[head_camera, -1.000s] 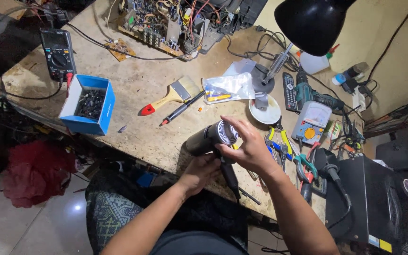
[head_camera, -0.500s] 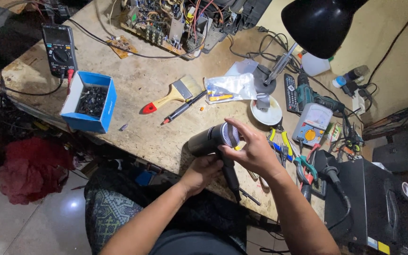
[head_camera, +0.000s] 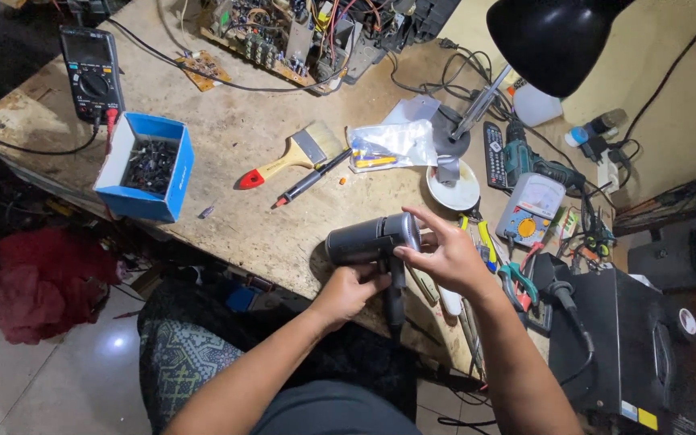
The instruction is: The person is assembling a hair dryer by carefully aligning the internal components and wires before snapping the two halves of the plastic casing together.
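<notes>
The grey hair dryer [head_camera: 372,239] is gripped at its handle by the closed left hand [head_camera: 354,290] over the bench's near edge [head_camera: 283,266]; the half-open right hand [head_camera: 445,256] only touches its end, so it could slip floorward

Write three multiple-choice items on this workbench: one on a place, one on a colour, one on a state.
1. Where does the blue box of small dark parts stand?
A. near the bench's left edge, beside the multimeter
B. under the black lamp
C. on the floor

2. What colour is the tip of the paintbrush handle?
A. green
B. red
C. white

3. How is the grey hair dryer held?
A. lying alone on the bench
B. left hand on its handle, right hand at its rounded end
C. hanging from the lamp

Answers: 1 A, the box sits just below the multimeter at the left. 2 B, the wooden handle ends in red. 3 B, both hands are on the dryer above the bench edge.
</notes>
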